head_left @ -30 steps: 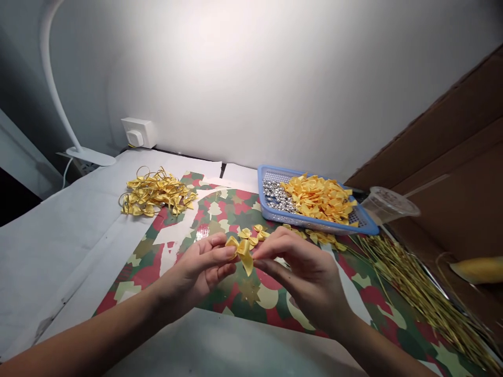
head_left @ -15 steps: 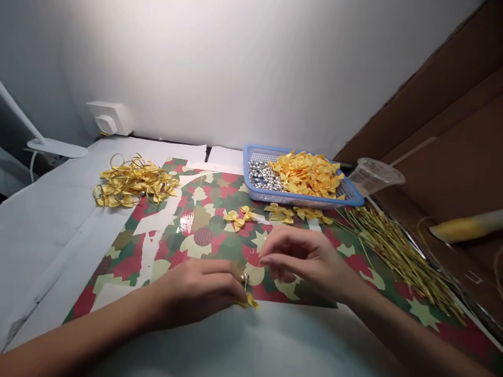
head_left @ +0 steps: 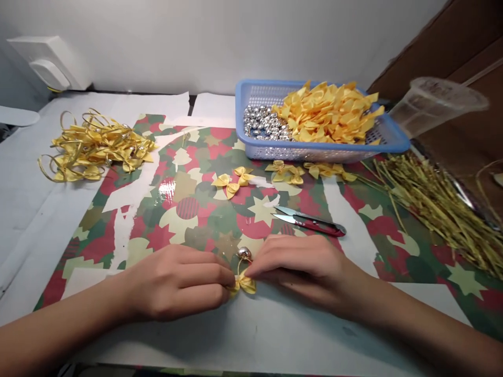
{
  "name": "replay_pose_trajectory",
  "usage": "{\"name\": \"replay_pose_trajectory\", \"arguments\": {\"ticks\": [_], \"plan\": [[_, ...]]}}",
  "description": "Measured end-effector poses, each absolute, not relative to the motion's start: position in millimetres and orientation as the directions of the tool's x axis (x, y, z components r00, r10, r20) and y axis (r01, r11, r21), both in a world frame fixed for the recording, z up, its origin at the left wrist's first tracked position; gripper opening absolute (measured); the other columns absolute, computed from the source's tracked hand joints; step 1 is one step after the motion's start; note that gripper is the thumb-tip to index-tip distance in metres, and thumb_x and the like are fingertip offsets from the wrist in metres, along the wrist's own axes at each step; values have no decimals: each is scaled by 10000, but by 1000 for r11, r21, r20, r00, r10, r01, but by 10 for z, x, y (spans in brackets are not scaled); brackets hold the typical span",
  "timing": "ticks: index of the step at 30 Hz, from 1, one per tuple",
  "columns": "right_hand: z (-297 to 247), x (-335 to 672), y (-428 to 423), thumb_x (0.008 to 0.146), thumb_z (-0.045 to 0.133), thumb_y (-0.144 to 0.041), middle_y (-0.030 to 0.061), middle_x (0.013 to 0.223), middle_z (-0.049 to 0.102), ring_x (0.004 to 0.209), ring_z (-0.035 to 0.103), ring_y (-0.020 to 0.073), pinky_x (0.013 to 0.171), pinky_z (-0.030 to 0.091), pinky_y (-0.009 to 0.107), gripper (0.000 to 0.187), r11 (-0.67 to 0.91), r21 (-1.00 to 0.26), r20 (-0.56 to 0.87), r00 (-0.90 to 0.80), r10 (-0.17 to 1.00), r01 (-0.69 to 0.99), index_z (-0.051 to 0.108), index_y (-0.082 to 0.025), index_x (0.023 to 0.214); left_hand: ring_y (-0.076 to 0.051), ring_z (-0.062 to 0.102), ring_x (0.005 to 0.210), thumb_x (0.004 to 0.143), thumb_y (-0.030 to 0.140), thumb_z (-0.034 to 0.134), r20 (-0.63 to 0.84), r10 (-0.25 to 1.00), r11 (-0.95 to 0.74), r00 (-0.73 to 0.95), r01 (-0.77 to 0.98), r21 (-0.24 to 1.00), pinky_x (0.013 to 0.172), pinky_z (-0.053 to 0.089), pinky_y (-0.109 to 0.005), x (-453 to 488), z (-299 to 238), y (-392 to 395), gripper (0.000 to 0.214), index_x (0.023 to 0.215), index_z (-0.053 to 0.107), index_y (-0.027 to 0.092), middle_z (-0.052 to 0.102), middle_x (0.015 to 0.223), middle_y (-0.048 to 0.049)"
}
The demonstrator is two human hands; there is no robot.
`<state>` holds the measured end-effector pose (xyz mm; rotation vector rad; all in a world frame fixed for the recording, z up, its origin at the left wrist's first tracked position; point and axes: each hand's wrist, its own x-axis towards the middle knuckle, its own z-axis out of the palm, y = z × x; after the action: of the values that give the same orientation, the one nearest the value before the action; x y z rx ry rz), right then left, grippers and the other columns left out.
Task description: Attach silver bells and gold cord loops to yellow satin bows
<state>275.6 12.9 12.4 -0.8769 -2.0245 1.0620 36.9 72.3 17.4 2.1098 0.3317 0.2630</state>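
Observation:
Low over the near edge of the patterned sheet, my left hand (head_left: 188, 283) pinches a yellow ribbon bow (head_left: 247, 284) by its left side. My right hand (head_left: 302, 269) is closed at the bow's right wing, its fingertips against the bow and a thin gold cord. Whether they grip the wing or the cord is hard to make out. A loop of that cord rises from the bow to a silver jingle bell (head_left: 244, 253) between both hands. Thread snips (head_left: 312, 222) with a dark red handle lie just beyond my right hand.
A blue basket (head_left: 314, 152) holds silver bells and yellow bows. Several loose bows (head_left: 231, 183) lie before it. Finished-looking corded bows (head_left: 102, 146) are heaped at left, gold cords (head_left: 440, 199) at right. A clear plastic cup (head_left: 432, 110) leans by the cardboard.
My right hand has come down and left to the bow, uncovering the snips. The bow and bell now show more plainly beside my left fingers. The camera view has shifted closer and lower.

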Motion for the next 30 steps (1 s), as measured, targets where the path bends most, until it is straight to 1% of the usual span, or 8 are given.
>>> {"name": "replay_pose_trajectory", "arguments": {"ticks": [1, 3, 5, 11, 15, 22, 26, 30], "plan": [[124, 2767, 120, 898, 508, -84, 78, 857, 684, 755, 636, 138, 656, 504, 228, 188, 456, -848, 257, -544, 799, 269, 666, -149, 976, -239, 700, 850, 914, 259, 452, 77, 356, -523, 931, 130, 842, 751, 554, -307, 377, 171, 696, 291, 892, 740, 293, 761, 903, -91], [123, 2779, 103, 907, 498, -98, 75, 852, 666, 747, 631, 138, 638, 499, 222, 190, 471, -827, 252, -546, 799, 308, 662, -161, 978, -227, 698, 804, 956, 306, 367, 172, 504, -556, 846, 166, 814, 770, 542, -326, 398, 153, 604, 373, 888, 734, 295, 761, 841, -88], [123, 2775, 86, 915, 491, -120, 58, 834, 648, 725, 624, 133, 630, 498, 216, 188, 468, -815, 236, -542, 807, 342, 654, -186, 980, -222, 687, 772, 964, 319, 340, 227, 585, -578, 778, 204, 790, 769, 531, -340, 419, 128, 499, 400, 882, 731, 301, 753, 794, -86], [147, 2723, 55, 928, 469, -175, 25, 737, 585, 633, 580, 126, 570, 478, 206, 176, 464, -753, 196, -514, 835, 467, 642, -205, 911, -220, 670, 742, 958, 346, 355, 219, 662, -520, 717, 230, 823, 766, 512, -347, 440, 68, 372, 389, 858, 730, 317, 741, 764, -70], [169, 2700, 58, 926, 460, -162, 18, 714, 573, 623, 573, 126, 555, 469, 204, 180, 473, -733, 198, -512, 836, 489, 630, -208, 890, -223, 662, 737, 957, 334, 357, 233, 668, -525, 707, 226, 821, 759, 502, -344, 441, 51, 374, 383, 870, 729, 320, 736, 768, -67], [169, 2706, 44, 933, 440, -148, 24, 720, 548, 636, 552, 129, 541, 448, 205, 191, 500, -698, 181, -548, 816, 514, 625, -182, 900, -213, 655, 723, 971, 296, 311, 259, 590, -616, 765, 220, 756, 705, 486, -325, 448, 80, 417, 422, 888, 724, 322, 737, 770, -56], [171, 2714, 40, 931, 432, -128, 34, 757, 549, 665, 552, 133, 564, 455, 207, 192, 494, -697, 146, -571, 807, 520, 619, -171, 929, -210, 658, 729, 970, 305, 325, 247, 597, -612, 763, 233, 756, 717, 485, -326, 446, 84, 412, 411, 889, 727, 322, 741, 783, -52], [168, 2704, 42, 947, 399, -136, 37, 750, 537, 668, 548, 133, 563, 456, 204, 222, 510, -687, 153, -583, 798, 518, 618, -160, 917, -201, 663, 727, 971, 317, 337, 262, 608, -601, 750, 218, 769, 708, 479, -301, 446, 74, 440, 397, 888, 725, 324, 749, 793, -43]]}}
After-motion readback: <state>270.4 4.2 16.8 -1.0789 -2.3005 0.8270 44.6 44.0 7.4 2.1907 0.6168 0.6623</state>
